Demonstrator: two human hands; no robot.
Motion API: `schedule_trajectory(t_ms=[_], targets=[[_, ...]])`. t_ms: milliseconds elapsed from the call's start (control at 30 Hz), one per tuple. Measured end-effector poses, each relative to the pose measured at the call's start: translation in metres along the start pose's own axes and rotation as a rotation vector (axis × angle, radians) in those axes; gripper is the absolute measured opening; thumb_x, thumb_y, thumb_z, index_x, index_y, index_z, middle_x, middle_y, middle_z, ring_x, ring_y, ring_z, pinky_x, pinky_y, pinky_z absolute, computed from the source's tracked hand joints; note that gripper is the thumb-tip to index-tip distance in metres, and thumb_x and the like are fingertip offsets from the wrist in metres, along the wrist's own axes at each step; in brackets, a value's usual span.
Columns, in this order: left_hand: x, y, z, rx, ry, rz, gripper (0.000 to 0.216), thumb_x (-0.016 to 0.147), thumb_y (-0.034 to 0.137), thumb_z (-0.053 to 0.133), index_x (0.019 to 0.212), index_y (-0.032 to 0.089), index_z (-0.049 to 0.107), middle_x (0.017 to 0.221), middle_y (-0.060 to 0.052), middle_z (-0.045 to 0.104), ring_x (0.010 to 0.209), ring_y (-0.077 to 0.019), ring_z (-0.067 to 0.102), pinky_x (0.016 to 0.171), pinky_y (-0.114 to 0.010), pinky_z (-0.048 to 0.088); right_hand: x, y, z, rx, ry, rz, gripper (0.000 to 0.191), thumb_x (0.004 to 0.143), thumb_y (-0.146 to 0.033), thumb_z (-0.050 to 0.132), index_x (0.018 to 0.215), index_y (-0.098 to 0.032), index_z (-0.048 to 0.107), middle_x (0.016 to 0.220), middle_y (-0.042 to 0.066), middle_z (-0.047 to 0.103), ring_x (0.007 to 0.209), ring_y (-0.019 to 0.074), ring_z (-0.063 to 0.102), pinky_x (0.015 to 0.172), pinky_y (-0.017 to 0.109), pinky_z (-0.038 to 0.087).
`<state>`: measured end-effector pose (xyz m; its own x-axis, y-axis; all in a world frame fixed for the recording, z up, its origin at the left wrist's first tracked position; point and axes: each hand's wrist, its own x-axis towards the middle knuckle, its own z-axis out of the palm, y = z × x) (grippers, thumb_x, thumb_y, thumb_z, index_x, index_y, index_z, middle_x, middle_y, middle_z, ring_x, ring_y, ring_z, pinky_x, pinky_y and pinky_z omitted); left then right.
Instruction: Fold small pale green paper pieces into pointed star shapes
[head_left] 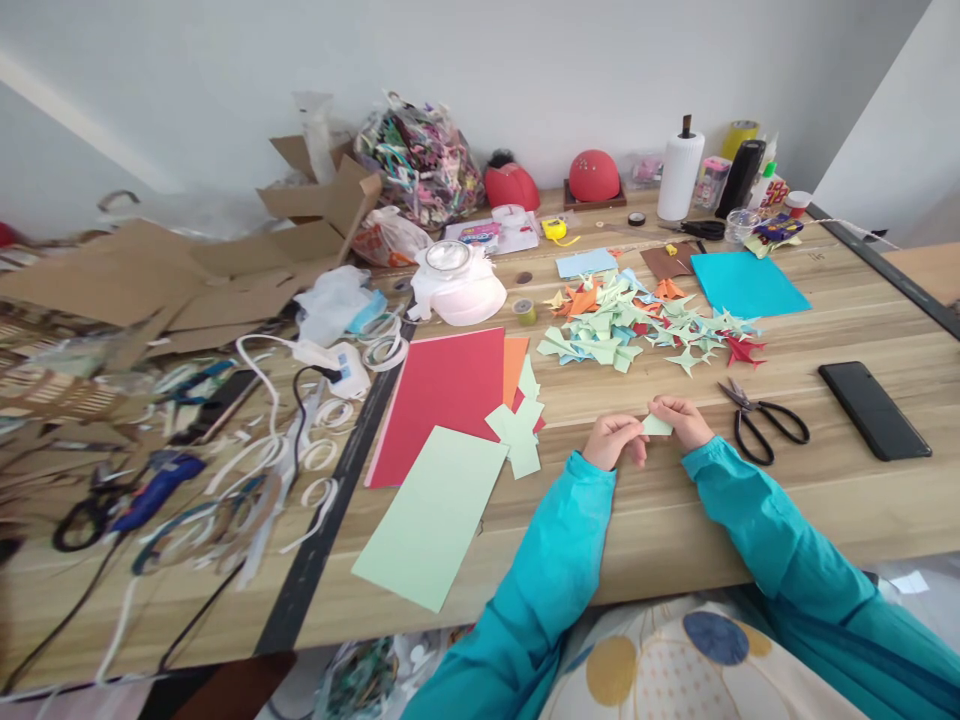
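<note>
A small pale green paper piece (657, 426) is pinched between both of my hands, low over the wooden table (825, 500). My left hand (613, 440) grips its left edge with curled fingers. My right hand (681, 420) holds the right side, fingers closed over it. Both arms wear teal sleeves. A pile of folded paper shapes (637, 325) in green, orange, blue and red lies just beyond my hands. Black scissors (761, 422) rest right of my right hand.
A black phone (874, 410) lies at right. Red sheets (442, 400), a green sheet (431, 515) and small green squares (517, 430) lie left of my hands. A blue sheet (746, 283) sits far right. Cardboard, tape rolls, cables and a glue gun (154, 482) crowd the left.
</note>
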<state>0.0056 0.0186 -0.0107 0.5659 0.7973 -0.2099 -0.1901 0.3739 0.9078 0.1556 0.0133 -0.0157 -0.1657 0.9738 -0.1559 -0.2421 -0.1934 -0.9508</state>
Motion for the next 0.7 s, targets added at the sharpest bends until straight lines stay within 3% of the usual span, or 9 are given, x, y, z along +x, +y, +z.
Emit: schedule_trajectory(t_ms=[233, 500, 700], targets=[[0.004, -0.003, -0.005, 0.034, 0.188, 0.057, 0.024, 0.064, 0.035, 0.059, 0.057, 0.012, 0.054, 0.039, 0.001, 0.055, 0.031, -0.0095, 0.048, 0.033, -0.019, 0.036, -0.004, -0.002, 0.006, -0.033, -0.066, 0.059, 0.030, 0.067, -0.041, 0.062, 0.054, -0.015, 0.055, 0.046, -0.001, 0.052, 0.041, 0.0092, 0.045, 0.035, 0.020, 0.032], [0.002, -0.002, 0.000, 0.011, 0.112, 0.023, 0.031, 0.063, 0.042, 0.061, 0.059, 0.012, 0.055, 0.043, 0.000, 0.056, 0.033, -0.0101, 0.049, 0.035, -0.022, 0.039, -0.007, -0.008, 0.008, -0.104, -0.184, 0.031, 0.032, 0.073, -0.039, 0.057, 0.055, -0.013, 0.057, 0.048, 0.002, 0.059, 0.040, 0.0088, 0.046, 0.034, 0.019, 0.029], [-0.003, 0.003, 0.005, 0.138, 0.179, 0.126, 0.028, 0.065, 0.039, 0.061, 0.059, 0.011, 0.058, 0.040, 0.000, 0.054, 0.031, -0.0089, 0.046, 0.034, -0.020, 0.035, -0.006, -0.005, 0.007, -0.090, -0.100, -0.017, 0.037, 0.069, -0.037, 0.062, 0.044, -0.014, 0.048, 0.038, -0.002, 0.048, 0.035, 0.0056, 0.035, 0.035, 0.021, 0.021]])
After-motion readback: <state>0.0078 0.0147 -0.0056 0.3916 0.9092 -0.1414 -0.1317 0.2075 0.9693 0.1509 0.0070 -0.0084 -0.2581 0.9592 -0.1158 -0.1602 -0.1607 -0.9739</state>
